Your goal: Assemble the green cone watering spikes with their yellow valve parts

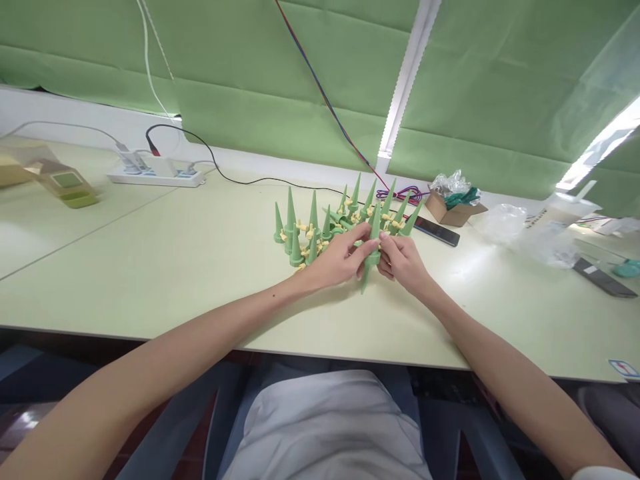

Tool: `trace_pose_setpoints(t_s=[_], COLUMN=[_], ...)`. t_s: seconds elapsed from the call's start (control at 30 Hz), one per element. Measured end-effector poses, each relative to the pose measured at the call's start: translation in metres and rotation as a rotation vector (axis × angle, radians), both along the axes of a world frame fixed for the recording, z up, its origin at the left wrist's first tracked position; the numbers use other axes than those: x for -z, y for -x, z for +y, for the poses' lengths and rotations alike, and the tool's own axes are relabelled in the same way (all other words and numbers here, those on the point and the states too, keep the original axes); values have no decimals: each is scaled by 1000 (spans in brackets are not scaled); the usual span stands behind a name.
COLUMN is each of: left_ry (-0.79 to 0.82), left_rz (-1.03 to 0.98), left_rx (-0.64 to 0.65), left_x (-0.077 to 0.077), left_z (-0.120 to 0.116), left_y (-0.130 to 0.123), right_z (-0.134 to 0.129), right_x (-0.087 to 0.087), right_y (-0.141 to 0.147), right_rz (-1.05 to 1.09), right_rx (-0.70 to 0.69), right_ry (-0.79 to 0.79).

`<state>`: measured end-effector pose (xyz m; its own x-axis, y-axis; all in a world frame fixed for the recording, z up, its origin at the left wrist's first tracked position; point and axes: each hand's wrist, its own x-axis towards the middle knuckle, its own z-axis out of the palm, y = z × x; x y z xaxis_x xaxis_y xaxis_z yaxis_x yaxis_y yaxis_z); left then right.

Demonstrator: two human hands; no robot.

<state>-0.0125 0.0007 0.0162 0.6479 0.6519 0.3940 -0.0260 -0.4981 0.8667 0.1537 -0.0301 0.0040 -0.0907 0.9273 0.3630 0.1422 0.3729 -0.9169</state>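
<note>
My left hand [346,257] is closed on a pointed green plastic cone [376,225], held upright between thumb and fingers above the table. Another green tip points down below that grip. My right hand [404,259] is pinched closed against the right side of the same cone; its fingers hide what lies between them. Around and behind both hands stand several similar green cones [314,215] with collared bases. Small yellow plastic pieces [310,232] stick out from their sides. A few cones in the middle of the group lie tilted, partly covered by my left hand.
Behind the cones are a dark phone [436,231], a coiled red-and-blue wire [407,194] and a small cardboard box [453,212]. A power strip [157,176] sits back left. Right are plastic bags [545,243] and a lidded cup [563,212]. The table edge [320,353] runs before me.
</note>
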Motion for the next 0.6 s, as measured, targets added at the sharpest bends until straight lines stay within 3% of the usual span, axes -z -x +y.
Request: trace_pose_setpoints(t_s=[0.17, 0.3, 0.47, 0.6], left_ry=[-388, -546, -532, -307], left_rz=[89, 57, 25, -70], left_rx=[-159, -236, -325, -430], left_x=[6, 9, 12, 7], left_z=[6, 8, 3, -4], left_y=[0, -2, -5, -6], right_z=[2, 3, 5, 5], right_x=[-2, -2, 0, -1], right_y=[2, 5, 4, 2], right_rz=[34, 108, 87, 80], right_rx=[17, 47, 90, 162], right_ry=[12, -13, -65, -159])
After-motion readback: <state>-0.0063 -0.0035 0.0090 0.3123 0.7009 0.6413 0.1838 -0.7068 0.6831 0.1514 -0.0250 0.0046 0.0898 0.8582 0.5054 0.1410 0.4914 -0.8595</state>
